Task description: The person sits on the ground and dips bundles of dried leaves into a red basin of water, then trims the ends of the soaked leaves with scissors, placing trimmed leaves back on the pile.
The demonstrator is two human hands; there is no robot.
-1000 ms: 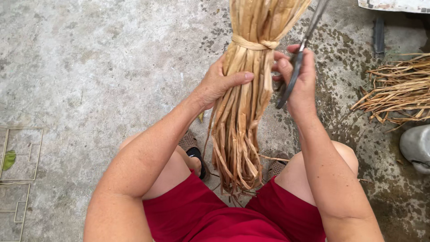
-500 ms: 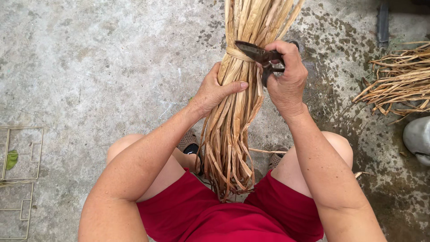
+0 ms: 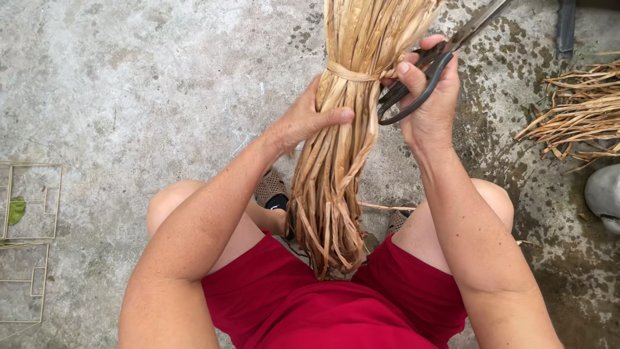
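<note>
dry, matt fibrous bundle (image 3: 342,142); black plastic-handled metal scissors (image 3: 439,55); rough concrete floor (image 3: 142,84).

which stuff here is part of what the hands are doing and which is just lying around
In use:
- left hand gripping tied bundle of dried strips
- right hand holding scissors

Lying about:
- loose strip pile
- wire frame
- grey object
</note>
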